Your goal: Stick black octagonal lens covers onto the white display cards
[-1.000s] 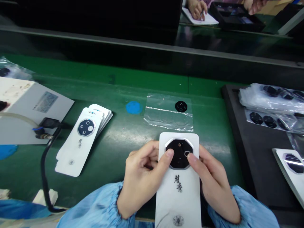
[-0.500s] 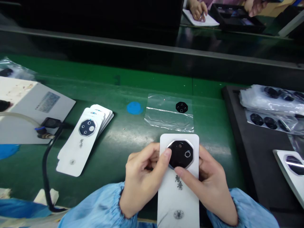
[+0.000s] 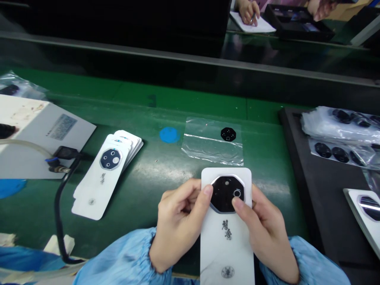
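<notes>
A white phone back cover (image 3: pixel 227 249) with dark lettering is held upright between both hands near the bottom of the view. Its black octagonal camera lens plate (image 3: pixel 224 192) sits inside a silver rim. My left hand (image 3: pixel 181 221) grips the cover's left edge, thumb pressing the plate's left side. On the right edge, my right hand (image 3: pixel 265 231) has its fingers behind the cover and its thumb on the plate's lower right. Beyond the cover lies a clear plastic bag (image 3: pixel 208 148) with another black lens plate (image 3: pixel 228 134) on it.
A fanned stack of white covers (image 3: pixel 102 190) lies at left, beside a white box (image 3: pixel 63 126) with a black cable (image 3: pixel 57 213). A blue disc (image 3: pixel 169 135) is behind. At right, a black tray (image 3: pixel 320 178) bears bagged lens plates (image 3: pixel 341 114) and white covers (image 3: pixel 363 213).
My right thumb has slid from the lens plate's bottom edge up and right to its lower right. The cover has shifted slightly right in view; my left thumb stays on the plate's left edge.
</notes>
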A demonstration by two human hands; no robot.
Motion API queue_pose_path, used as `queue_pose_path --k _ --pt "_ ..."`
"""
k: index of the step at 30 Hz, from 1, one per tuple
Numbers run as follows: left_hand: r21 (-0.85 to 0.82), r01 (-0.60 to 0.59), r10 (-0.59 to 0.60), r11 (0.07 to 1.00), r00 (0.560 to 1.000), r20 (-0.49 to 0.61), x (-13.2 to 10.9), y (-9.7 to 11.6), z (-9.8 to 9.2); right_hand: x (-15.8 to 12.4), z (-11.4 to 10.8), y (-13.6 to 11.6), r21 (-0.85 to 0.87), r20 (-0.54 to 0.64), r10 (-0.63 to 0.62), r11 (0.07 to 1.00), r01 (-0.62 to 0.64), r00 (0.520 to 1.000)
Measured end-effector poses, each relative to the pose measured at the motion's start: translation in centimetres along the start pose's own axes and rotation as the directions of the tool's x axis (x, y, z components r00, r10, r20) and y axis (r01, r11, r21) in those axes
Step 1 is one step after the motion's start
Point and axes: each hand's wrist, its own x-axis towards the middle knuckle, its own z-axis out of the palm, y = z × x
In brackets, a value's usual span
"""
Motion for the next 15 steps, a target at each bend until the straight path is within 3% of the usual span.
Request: queue_pose_path --k 7,15 --pt "-0.048 0.065 -0.064 0.997 0.998 0.016 0.02 0.02 0.11 -0.29 -0.49 0.15 -0.007 0.026 0.057 0.998 -0.057 0.998" --pt "-0.022 0.073 -0.072 0.997 0.997 0.023 -0.18 0.06 -0.09 -0.41 -0.09 -0.12 -0.019 -0.014 0.021 1.0 -0.021 1.0"
